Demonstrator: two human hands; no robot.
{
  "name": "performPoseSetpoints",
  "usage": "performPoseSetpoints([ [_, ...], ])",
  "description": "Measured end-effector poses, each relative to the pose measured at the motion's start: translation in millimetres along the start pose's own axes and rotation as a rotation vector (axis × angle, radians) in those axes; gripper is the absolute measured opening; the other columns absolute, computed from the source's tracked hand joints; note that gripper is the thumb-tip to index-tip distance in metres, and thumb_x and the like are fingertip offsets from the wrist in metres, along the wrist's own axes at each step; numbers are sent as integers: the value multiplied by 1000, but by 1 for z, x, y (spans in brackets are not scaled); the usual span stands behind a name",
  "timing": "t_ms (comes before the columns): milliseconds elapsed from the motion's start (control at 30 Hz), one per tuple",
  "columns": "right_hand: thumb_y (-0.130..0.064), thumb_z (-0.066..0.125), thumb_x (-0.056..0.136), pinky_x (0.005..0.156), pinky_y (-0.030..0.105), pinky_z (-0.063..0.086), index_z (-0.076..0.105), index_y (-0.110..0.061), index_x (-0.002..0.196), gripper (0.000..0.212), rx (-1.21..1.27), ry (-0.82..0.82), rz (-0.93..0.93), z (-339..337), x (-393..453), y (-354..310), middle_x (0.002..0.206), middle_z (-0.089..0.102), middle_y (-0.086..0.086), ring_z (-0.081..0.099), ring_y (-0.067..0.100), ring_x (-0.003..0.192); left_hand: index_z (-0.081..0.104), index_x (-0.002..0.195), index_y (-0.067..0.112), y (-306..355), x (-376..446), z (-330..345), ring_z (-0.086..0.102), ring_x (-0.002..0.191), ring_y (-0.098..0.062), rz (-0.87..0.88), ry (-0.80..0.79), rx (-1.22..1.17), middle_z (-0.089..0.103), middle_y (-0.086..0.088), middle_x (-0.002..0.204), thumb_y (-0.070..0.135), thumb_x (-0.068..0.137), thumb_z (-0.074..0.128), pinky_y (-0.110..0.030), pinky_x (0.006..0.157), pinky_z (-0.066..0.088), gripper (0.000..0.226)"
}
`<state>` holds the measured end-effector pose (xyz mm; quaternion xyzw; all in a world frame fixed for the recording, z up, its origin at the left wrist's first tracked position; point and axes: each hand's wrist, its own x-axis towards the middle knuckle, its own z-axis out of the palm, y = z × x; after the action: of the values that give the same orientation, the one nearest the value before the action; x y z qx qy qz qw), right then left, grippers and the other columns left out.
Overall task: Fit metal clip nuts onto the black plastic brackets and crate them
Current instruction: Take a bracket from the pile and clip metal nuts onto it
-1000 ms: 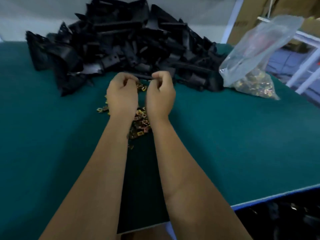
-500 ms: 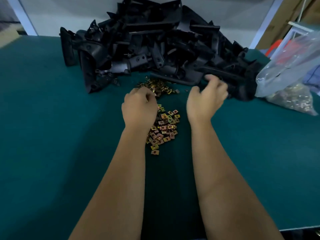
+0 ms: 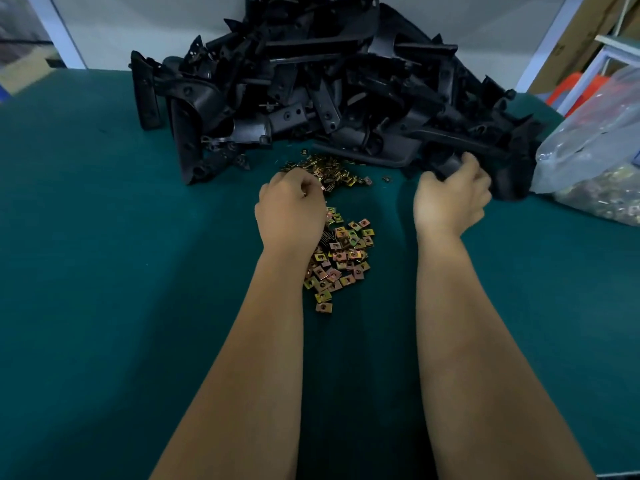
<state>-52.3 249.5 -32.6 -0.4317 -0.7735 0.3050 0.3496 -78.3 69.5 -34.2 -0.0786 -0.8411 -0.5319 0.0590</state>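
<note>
A tall heap of black plastic brackets [image 3: 311,91] fills the far middle of the green table [image 3: 104,271]. In front of it lies a scatter of brass-coloured metal clip nuts [image 3: 341,254]. My left hand [image 3: 291,213] hovers over the nuts with its fingers curled under; what they hold is hidden. My right hand [image 3: 450,199] has its fingers curled round a black bracket [image 3: 450,164] at the heap's front right edge.
A clear plastic bag of more clip nuts [image 3: 595,174] lies at the right edge of the table. Behind it stand a white frame and an orange stool [image 3: 571,88]. A white post [image 3: 59,32] rises at the far left.
My hands were together in front of the heap, then parted. The right hand reached out to the right and took hold of a bracket; the left stayed over the nuts.
</note>
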Motion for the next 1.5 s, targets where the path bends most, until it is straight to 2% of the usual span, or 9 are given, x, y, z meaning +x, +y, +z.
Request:
performPoseSetpoints([
  [233, -44, 37, 102, 119, 49, -1, 36, -34, 146, 46, -303, -402, -520, 19, -10, -3, 163, 12, 7, 3, 24, 150, 69, 94, 16, 0, -1, -1, 62, 95, -40, -8, -1, 0, 66, -9, 95, 10, 93, 45, -51, 89, 52, 25],
  [367, -50, 30, 102, 117, 51, -6, 60, -28, 121, 41, -341, -452, -581, 24, -7, -1, 165, 8, -3, -4, 19, 150, 69, 95, 17, 1, 0, 0, 63, 95, -40, -14, -4, -4, 66, -10, 95, 11, 95, 45, -50, 89, 53, 25],
  [533, -55, 13, 102, 116, 53, -12, 30, -19, 153, 65, -530, -568, -598, 29, -6, -1, 165, 3, -8, -13, 17, 151, 68, 93, 22, 0, -2, 0, 63, 95, -35, 5, -2, 36, 67, -4, 98, 13, 95, 45, -52, 88, 51, 25],
  [733, -59, 19, 100, 116, 53, -12, 44, -21, 145, 64, -505, -554, -609, 28, -7, -1, 164, 10, -6, -10, 17, 150, 65, 89, 27, 0, -4, -2, 61, 93, -37, 12, 0, 43, 64, 0, 96, 13, 94, 45, -52, 86, 51, 25],
  [900, -62, 17, 99, 117, 52, -11, 27, -21, 155, 70, -554, -610, -549, 31, -5, -4, 165, -3, -8, -12, 15, 151, 65, 89, 27, 0, -4, -3, 60, 96, -36, 8, -10, 33, 62, 2, 98, 15, 95, 44, -52, 89, 50, 25],
  [1100, -52, 39, 99, 117, 50, 0, 35, -15, 148, 62, -420, -356, -674, 19, -13, -5, 162, 16, -7, 3, 19, 149, 64, 88, 30, -3, -1, -2, 61, 87, -33, 3, -17, 17, 65, -2, 92, 16, 95, 44, -49, 84, 52, 25],
  [1233, -18, 63, 93, 112, 41, 17, 52, -16, 140, 49, -143, -33, -656, 9, -22, -6, 142, 46, 1, 36, 22, 134, 65, 91, 29, -8, 5, -1, 50, 62, -17, -18, -7, -12, 60, 6, 74, 16, 95, 43, -37, 69, 45, 26],
  [1400, 2, 57, 93, 85, -7, 28, 48, -11, 143, 52, 329, 156, -429, -5, -32, -10, 127, 48, 4, 40, -14, 99, 68, 93, 26, -5, 2, 0, 48, 55, -9, -4, 15, -60, 62, 7, 74, 14, 96, 45, -28, 60, 40, 26],
  [1500, 3, 55, 94, 85, -10, 23, 41, -9, 146, 56, 406, 144, -451, -10, -43, -13, 133, 49, 7, 40, -17, 111, 69, 91, 27, 2, -2, -2, 56, 60, 0, 30, -3, -211, 68, 10, 84, 11, 96, 47, -18, 59, 44, 28],
])
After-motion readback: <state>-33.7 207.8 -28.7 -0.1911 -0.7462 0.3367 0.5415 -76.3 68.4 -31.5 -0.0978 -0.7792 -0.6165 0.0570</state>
